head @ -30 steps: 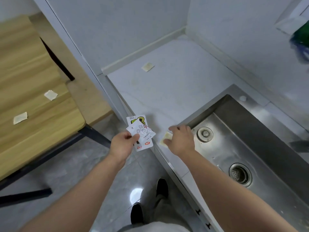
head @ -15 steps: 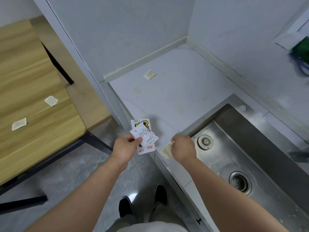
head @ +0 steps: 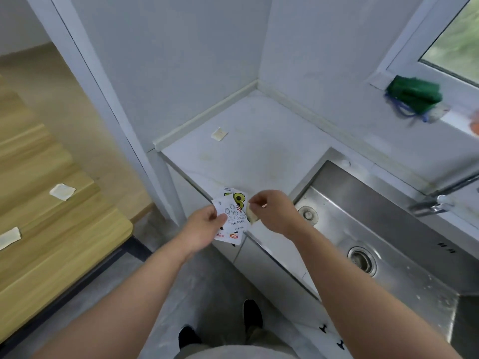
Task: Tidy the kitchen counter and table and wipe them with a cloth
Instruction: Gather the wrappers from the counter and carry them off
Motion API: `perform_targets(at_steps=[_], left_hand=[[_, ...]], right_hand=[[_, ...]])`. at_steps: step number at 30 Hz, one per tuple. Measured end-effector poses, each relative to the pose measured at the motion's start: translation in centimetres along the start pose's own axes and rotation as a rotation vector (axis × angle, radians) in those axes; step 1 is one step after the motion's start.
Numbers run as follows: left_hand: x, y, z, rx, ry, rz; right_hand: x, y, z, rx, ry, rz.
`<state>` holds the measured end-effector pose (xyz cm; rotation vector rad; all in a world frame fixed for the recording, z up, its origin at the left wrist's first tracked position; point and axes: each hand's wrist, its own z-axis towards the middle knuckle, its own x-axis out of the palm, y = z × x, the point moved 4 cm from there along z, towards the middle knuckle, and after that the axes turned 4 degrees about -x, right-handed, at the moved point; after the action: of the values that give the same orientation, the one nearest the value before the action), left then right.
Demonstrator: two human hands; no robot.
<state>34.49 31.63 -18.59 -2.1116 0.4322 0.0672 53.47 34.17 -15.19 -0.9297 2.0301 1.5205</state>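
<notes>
My left hand (head: 204, 226) grips two printed white packets (head: 234, 216) just past the front edge of the white counter (head: 259, 161). My right hand (head: 274, 211) pinches a small beige scrap (head: 252, 215) and holds it right beside the packets. Another beige scrap (head: 219, 133) lies near the counter's back left corner. Two more scraps (head: 62, 191) (head: 9, 238) lie on the wooden table (head: 64, 229) at the left. A green cloth (head: 414, 93) sits on the window sill at the upper right.
A steel sink (head: 375, 229) with a drain fills the counter's right side, and a tap (head: 438, 200) reaches over it. White walls close the counter's back and left. My shoes (head: 252, 313) stand on the grey floor between table and counter.
My right hand has lifted the beige scrap off the counter's front edge and brought it left to the packets. The view has tilted up, showing the sill and cloth.
</notes>
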Motion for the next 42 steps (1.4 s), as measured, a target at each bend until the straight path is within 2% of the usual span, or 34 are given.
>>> perform_targets(at_steps=[5,12,16,19,24,31,36,42], left_hand=[[-3.1,-0.5,-1.4,0.075,0.004,-0.021],[-7.0,-0.5,-2.2,0.066,0.042,-0.181],[-9.4,-0.4,-0.2,0.023,-0.005,-0.255],[-11.0,-0.7,2.1,-0.029,-0.057,-0.287],[-13.5,-2.2,6.8,-0.060,-0.191,-0.285],[-15.8,-4.3,13.6,-0.167,-0.294,-0.215],[-16.1,-5.2,15.3,-0.171,-0.325,-0.208],[-17.6,-4.9,16.4,-0.185,-0.392,-0.203]], right_hand=[[1.4,4.5,-1.2,0.051,0.029,0.315],[3.4,7.6,0.2,0.095,0.009,0.419],[3.2,7.3,3.9,0.135,-0.120,0.466],[2.9,6.2,8.6,0.159,-0.202,0.364],[2.2,5.0,18.9,0.138,-0.230,0.058],[2.4,4.6,32.0,0.153,-0.235,-0.087],[3.7,4.6,37.2,0.127,-0.116,-0.378],[4.6,3.7,39.2,0.140,-0.025,-0.574]])
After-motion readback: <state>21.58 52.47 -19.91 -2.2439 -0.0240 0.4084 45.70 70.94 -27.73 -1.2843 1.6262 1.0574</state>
